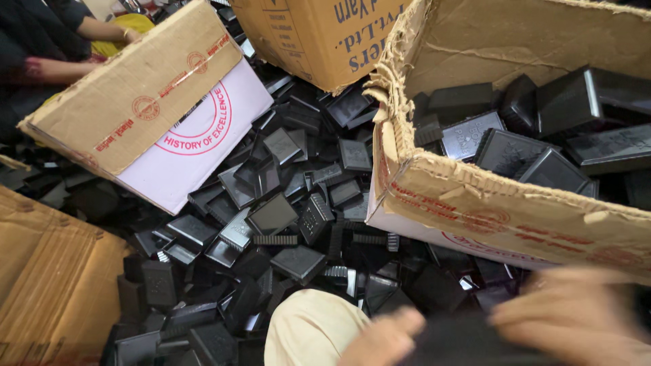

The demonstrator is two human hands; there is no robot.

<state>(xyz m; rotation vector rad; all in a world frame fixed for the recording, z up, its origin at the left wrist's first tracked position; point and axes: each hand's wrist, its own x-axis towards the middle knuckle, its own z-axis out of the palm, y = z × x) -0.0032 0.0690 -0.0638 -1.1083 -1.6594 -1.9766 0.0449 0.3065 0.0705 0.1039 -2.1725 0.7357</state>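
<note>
While both our hands sit blurred at bottom edge, left hand and right hand around dark black part, can't tell fingers' grip. Risk we see: part slips into black pile, lost; torn cardboard box sagging.

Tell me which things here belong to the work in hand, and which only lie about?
In hand: left hand, right hand, dark piece between them, blurred.
Lying about: black plastic caps on the floor, torn carton, tilted carton, another person.
</note>
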